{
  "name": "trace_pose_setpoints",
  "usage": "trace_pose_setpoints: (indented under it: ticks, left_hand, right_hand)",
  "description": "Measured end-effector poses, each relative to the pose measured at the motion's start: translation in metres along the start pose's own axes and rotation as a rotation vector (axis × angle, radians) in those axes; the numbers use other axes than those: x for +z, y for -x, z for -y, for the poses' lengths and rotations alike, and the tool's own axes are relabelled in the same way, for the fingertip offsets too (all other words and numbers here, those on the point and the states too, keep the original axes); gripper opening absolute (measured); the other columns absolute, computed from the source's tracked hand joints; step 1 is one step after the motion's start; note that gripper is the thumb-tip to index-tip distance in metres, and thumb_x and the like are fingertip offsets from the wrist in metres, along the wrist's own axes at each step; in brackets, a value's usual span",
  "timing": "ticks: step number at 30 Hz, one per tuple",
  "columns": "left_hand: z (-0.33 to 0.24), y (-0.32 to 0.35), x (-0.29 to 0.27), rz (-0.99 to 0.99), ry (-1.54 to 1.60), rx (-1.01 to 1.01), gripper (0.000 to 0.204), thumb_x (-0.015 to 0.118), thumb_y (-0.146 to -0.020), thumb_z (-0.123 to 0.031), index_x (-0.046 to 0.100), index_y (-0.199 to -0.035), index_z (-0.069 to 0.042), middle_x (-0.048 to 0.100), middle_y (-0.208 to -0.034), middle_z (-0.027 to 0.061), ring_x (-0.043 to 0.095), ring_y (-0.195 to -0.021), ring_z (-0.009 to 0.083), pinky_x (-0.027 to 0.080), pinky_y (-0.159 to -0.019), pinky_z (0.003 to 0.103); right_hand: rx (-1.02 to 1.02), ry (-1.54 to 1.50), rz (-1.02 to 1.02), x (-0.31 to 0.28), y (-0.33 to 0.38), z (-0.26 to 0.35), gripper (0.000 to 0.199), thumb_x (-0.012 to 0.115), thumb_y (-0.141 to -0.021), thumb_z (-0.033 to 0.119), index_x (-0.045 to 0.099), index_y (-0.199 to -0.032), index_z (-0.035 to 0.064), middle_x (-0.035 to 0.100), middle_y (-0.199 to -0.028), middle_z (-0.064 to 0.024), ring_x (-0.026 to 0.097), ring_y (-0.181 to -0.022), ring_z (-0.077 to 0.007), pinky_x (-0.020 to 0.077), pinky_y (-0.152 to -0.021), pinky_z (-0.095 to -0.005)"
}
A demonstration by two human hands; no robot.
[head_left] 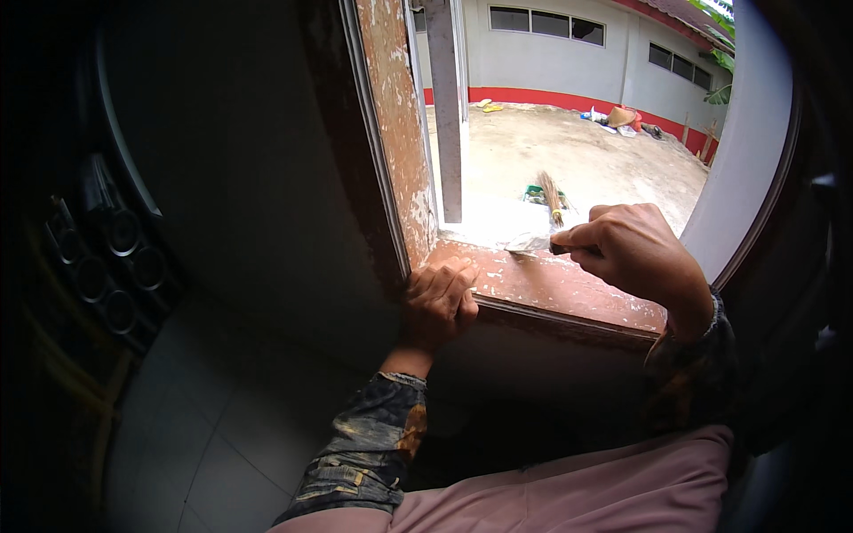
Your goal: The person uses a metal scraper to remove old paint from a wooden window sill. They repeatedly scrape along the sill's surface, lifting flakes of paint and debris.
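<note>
A window frame of worn reddish-brown paint stands before me, with pale flaked patches on its sill (555,287) and left jamb (404,124). My left hand (442,291) grips the sill near its left corner, fingers bent over the top and thumb at the inner edge. My right hand (635,253) is closed round the dark handle of a scraper (531,242), above the sill's outer side. The scraper's flat, light blade points left, its edge close to the sill's surface; glare hides whether it touches.
Outside, a stick broom (549,194) lies by a green object (534,194). A grey post (444,115) rises beyond the left jamb. Farther off, a heap with a cone-shaped hat (620,116) lies by a white-and-red wall (555,67). Dark cylindrical objects (122,233) are indoors at left.
</note>
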State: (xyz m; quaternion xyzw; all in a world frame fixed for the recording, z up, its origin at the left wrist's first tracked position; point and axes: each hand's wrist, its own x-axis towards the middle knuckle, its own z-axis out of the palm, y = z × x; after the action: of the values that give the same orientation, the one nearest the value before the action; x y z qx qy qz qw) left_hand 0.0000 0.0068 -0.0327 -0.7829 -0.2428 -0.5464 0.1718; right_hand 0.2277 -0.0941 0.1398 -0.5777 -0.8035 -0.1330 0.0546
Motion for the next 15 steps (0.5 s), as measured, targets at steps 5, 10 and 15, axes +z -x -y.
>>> trace_pose_setpoints:
  ticks: [5,10,15]
  left_hand:
    - [-0.0002,0.0018,0.0015,-0.006,0.007,-0.006,0.024,0.056,-0.081,-0.014,0.072,-0.098,-0.011,0.071,-0.099,0.0045,0.066,-0.087,0.0212,0.047,-0.083,0.035]
    - [0.0002,0.0014,0.0019,-0.007,0.019,-0.011,0.024,0.055,-0.081,-0.014,0.072,-0.098,-0.011,0.071,-0.099,0.0045,0.066,-0.088,0.0213,0.047,-0.084,0.035]
    - [-0.0022,0.0003,-0.0008,0.002,0.023,-0.01,0.028,0.052,-0.08,-0.008,0.072,-0.099,-0.009,0.072,-0.102,0.0065,0.067,-0.087,0.0239,0.049,-0.083,0.036]
  right_hand:
    - [0.029,0.016,-0.012,0.0003,0.0029,-0.0012,0.02,0.068,-0.091,0.02,0.079,-0.107,0.0138,0.072,-0.076,-0.0072,0.064,-0.065,-0.0189,0.0453,-0.057,-0.0346]
    - [0.089,-0.067,-0.005,0.0041,0.004,0.0002,0.023,0.072,-0.09,0.022,0.079,-0.111,0.0161,0.069,-0.073,-0.0069,0.061,-0.067,-0.0188,0.0414,-0.057,-0.0362]
    - [0.065,-0.04,-0.046,0.0053,0.0076,-0.0012,0.022,0.072,-0.09,0.021,0.079,-0.111,0.0159,0.068,-0.073,-0.0069,0.059,-0.066,-0.0185,0.0409,-0.056,-0.0355]
